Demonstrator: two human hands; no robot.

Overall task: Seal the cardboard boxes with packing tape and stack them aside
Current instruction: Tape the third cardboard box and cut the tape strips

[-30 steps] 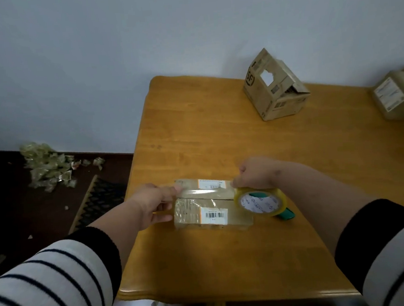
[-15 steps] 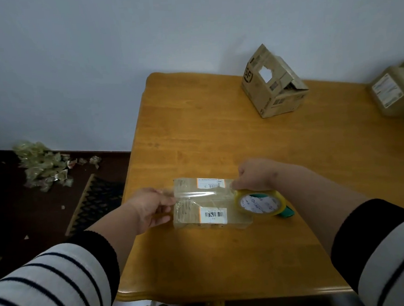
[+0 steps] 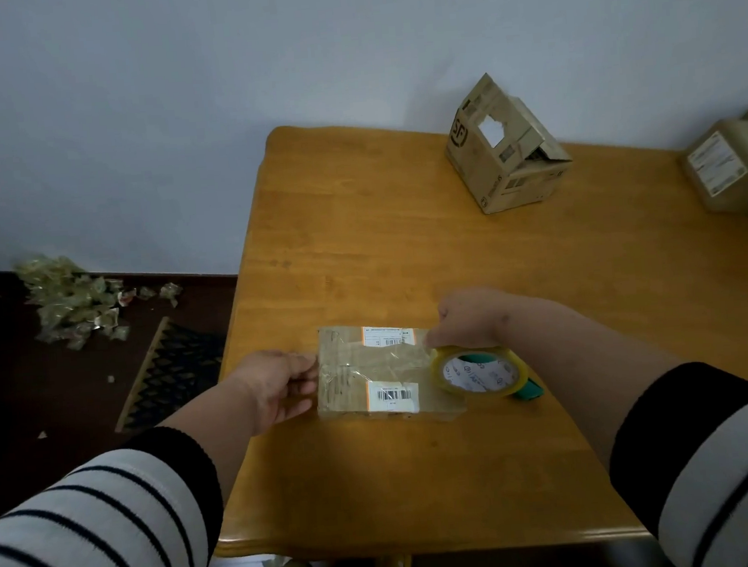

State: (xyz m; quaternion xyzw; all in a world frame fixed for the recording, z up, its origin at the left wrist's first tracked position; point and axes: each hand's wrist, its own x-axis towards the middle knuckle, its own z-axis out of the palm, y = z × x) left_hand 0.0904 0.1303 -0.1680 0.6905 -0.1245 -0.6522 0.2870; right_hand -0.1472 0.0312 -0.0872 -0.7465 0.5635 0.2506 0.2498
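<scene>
A small flat cardboard box (image 3: pixel 370 375) with white barcode labels lies near the front of the wooden table (image 3: pixel 406 258). A strip of clear tape runs across its top. My left hand (image 3: pixel 277 387) holds the box's left end, fingers against its side. My right hand (image 3: pixel 469 322) grips a tape dispenser (image 3: pixel 482 371) with a yellowish roll and a green handle, at the box's right end. The tape leads from the roll onto the box.
An opened cardboard box (image 3: pixel 505 152) with a torn hole stands tilted at the table's back. Taped boxes (image 3: pixel 730 165) sit at the right edge. On the dark floor to the left lie crumpled tape scraps (image 3: pixel 74 302) and a black mat (image 3: pixel 169 375).
My left hand has slid from the box's top left corner down to its left side. The right hand and dispenser stay at the right end. The camera shifted slightly.
</scene>
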